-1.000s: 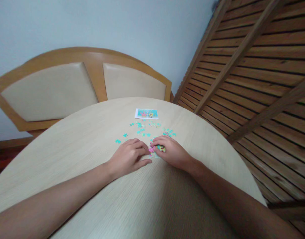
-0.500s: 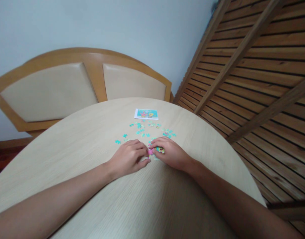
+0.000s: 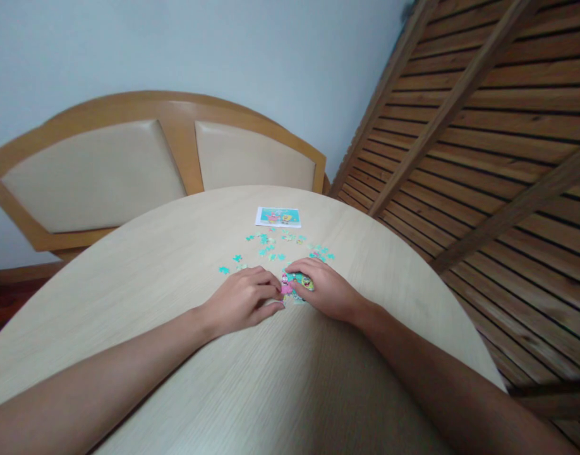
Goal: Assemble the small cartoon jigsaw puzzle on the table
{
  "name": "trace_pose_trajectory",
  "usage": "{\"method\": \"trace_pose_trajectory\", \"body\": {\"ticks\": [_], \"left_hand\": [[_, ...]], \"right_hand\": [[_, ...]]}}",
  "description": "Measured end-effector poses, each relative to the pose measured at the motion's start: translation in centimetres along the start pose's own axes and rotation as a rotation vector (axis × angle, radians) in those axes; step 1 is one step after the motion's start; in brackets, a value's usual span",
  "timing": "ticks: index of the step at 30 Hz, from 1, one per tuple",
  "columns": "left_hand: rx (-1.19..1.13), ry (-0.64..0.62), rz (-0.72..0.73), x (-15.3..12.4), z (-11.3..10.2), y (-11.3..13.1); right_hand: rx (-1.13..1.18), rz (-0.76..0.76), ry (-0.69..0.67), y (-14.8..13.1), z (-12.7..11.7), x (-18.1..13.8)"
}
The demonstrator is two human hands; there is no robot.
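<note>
A partly joined jigsaw puzzle (image 3: 286, 287) with a pink figure and a yellow one on turquoise lies flat between my hands. My left hand (image 3: 245, 296) rests at its left side, fingers bent around that edge with the thumb low. From the right, my right hand (image 3: 326, 289) reaches over the puzzle. Its thumb and fingers are apart, and part of the picture shows in the gap. The palm and fingers hide the rest of the puzzle.
Loose turquoise jigsaw pieces (image 3: 264, 239) are scattered beyond my hands, with more pieces (image 3: 321, 253) to the right. A printed picture card (image 3: 279, 217) lies behind them on the round wooden table (image 3: 176, 253). A padded chair back (image 3: 188, 139) stands across the table, and a slatted wooden panel (image 3: 484, 126) is at the right.
My right hand's fingers have lifted slightly away and spread from the thumb, uncovering more of the puzzle. My left hand has shifted a little to the left.
</note>
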State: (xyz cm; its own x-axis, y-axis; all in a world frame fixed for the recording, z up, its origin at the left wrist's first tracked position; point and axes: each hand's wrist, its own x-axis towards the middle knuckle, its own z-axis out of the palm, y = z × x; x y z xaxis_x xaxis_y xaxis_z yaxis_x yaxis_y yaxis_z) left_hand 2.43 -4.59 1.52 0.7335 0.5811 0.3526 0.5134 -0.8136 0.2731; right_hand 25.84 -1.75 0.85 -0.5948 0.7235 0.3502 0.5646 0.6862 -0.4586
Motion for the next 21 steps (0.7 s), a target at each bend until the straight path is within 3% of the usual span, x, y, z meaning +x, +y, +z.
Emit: {"method": "trace_pose_trajectory", "body": {"ticks": [13,21], "left_hand": [[0.039,-0.018,-0.012,0.0,-0.2,0.2],[0.025,-0.012,-0.015,0.2,-0.2,0.4]], "right_hand": [[-0.097,0.138,0.044,3.0,-0.6,0.1],[-0.123,0.209,0.000,3.3,-0.8,0.4]]}}
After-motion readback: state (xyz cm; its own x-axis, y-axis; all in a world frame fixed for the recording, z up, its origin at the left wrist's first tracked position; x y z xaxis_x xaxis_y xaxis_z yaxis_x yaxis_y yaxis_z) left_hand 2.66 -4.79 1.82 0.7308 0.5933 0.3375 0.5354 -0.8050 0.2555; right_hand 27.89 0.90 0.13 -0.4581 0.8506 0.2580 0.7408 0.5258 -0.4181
